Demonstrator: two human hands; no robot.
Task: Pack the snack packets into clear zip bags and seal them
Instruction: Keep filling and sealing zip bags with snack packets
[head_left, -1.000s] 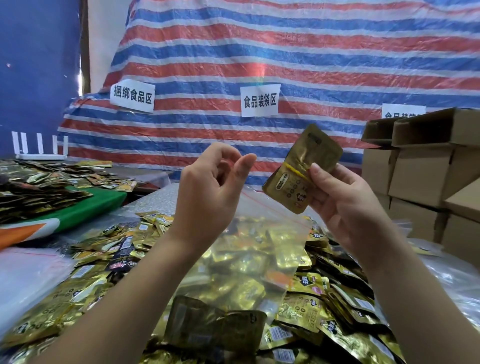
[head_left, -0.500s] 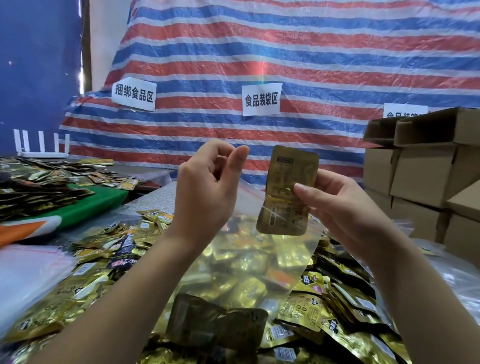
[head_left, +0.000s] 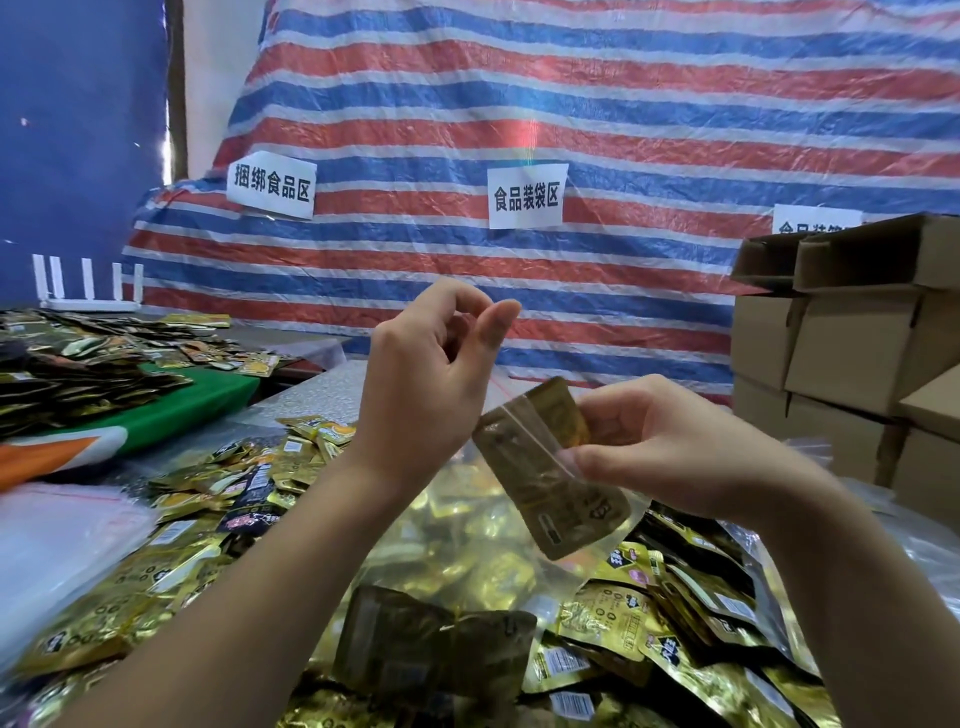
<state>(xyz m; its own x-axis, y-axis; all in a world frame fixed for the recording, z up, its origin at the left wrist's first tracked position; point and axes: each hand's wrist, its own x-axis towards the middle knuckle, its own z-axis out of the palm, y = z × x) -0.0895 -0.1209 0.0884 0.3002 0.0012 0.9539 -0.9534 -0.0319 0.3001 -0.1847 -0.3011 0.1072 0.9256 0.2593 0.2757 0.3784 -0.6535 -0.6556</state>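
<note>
Here the right hand (head_left: 670, 452) curls its fingers and thumb around a gold snack packet (head_left: 550, 467), gripping it near its upper half so that the packet tilts with its lower end down and to the right. The packet sits partly inside the mouth of a clear zip bag (head_left: 467, 545), whose red-lined top edge crosses in front of the packet's top. Just to the left, the left hand (head_left: 431, 384) is raised with its fingers curled and the thumb up, pinching the upper edge of the clear zip bag; exactly where the fingertips meet the plastic is hard to make out. The bag hangs down between the two forearms and already contains several gold packets, with two darker packets lying at its bottom near the lower middle of the view. Around and under the bag, a heap of loose gold packets (head_left: 649, 623) covers the table (head_left: 332, 395), spreading to both sides. At the left edge lies a stack of flat clear bags (head_left: 57, 545), and beyond it a green cloth (head_left: 197, 400) carries another pile of dark and gold packets. Cardboard boxes (head_left: 852, 343) are stacked at the right. Behind everything hangs a red, white and blue striped tarp (head_left: 571, 104) bearing white paper signs (head_left: 527, 195) with printed characters.
</note>
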